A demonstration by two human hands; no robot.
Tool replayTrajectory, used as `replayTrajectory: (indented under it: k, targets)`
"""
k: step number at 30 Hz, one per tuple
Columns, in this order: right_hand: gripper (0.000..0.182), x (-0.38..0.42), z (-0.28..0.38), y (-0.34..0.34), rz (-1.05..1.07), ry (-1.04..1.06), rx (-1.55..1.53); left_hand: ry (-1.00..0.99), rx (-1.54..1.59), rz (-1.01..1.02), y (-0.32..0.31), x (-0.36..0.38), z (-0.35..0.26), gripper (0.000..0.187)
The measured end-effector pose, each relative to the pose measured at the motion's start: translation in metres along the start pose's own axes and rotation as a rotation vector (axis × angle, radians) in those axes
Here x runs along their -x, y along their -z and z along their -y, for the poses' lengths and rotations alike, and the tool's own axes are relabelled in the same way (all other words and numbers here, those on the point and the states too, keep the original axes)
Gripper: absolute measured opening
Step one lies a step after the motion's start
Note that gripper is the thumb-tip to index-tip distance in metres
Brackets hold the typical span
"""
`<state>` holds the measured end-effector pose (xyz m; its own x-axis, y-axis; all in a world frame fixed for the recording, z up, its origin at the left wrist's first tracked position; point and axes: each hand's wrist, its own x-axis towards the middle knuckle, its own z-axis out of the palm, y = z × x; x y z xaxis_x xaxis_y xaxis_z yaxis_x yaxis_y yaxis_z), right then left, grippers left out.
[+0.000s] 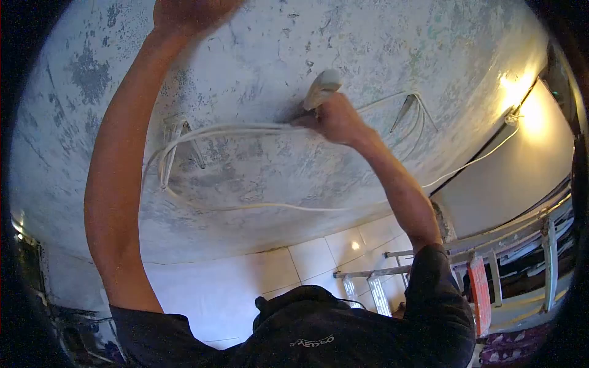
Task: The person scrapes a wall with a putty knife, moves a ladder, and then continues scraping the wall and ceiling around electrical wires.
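My right hand (pixel 341 120) is closed around a hand tool with a pale, rounded end (pixel 323 86), held against the patchy grey-white wall (pixel 257 67). Motion blur and my fingers hide the rest of the tool, so its exact kind does not show. A bundle of white cables (pixel 227 130) runs across the wall just left of this hand and continues to its right. My left hand (pixel 195 15) is high on the wall at the top edge of the view. Its fingers lie outside the picture.
Metal brackets (pixel 195 150) on the wall carry the cable loops, with another bracket (pixel 403 113) at right. A lit bulb (pixel 512 119) hangs at far right. Below it lies or leans an aluminium ladder (pixel 494 279). Pale floor tiles (pixel 310 256) show below the wall.
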<state>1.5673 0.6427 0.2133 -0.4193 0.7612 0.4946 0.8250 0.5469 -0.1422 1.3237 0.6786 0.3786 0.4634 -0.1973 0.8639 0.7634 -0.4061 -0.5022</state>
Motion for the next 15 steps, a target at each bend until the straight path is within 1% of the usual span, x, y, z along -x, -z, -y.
replayTrajectory:
  k: [1,2,4,5,7,8,9,10,11,13,14,15]
  targets:
    - [0.019,-0.001,0.0,0.01,-0.031,0.037,-0.085,-0.003,0.003,0.004,-0.002,0.0,0.001,0.053]
    - [0.019,-0.001,0.001,0.02,-0.026,0.031,-0.088,-0.007,-0.011,-0.023,-0.004,0.001,0.001,0.052]
    - [0.03,-0.004,0.002,0.037,-0.172,0.08,-0.119,-0.007,-0.022,-0.051,-0.007,0.002,0.002,0.052]
    - [0.03,-0.004,-0.004,0.026,-0.17,0.074,-0.12,-0.007,-0.032,-0.024,-0.006,0.002,0.002,0.051]
    - [0.026,-0.002,-0.015,-0.003,-0.138,0.071,-0.15,-0.013,-0.037,-0.004,-0.003,0.001,0.001,0.051]
    - [0.026,0.0,-0.011,-0.001,-0.144,0.066,-0.146,-0.013,-0.048,0.016,-0.002,0.001,0.002,0.052]
    - [0.021,0.006,-0.006,0.001,-0.133,0.057,-0.164,-0.016,-0.06,0.035,-0.001,0.001,0.003,0.053]
    - [0.016,0.01,-0.002,0.006,-0.126,0.049,-0.181,-0.024,-0.056,0.028,-0.002,0.0,0.003,0.053]
    - [0.016,0.012,0.003,0.02,-0.137,0.046,-0.177,-0.017,-0.018,-0.006,-0.003,0.0,0.003,0.053]
    - [0.014,0.026,0.006,0.057,-0.358,-0.054,-0.292,-0.012,0.032,-0.037,-0.004,0.001,0.002,0.053]
    - [0.014,0.035,0.008,0.073,-0.367,-0.064,-0.29,-0.022,-0.005,-0.037,-0.004,0.001,0.0,0.054]
    - [0.014,0.046,0.01,0.087,-0.463,-0.034,-0.34,-0.032,-0.04,-0.04,-0.004,0.001,-0.001,0.054]
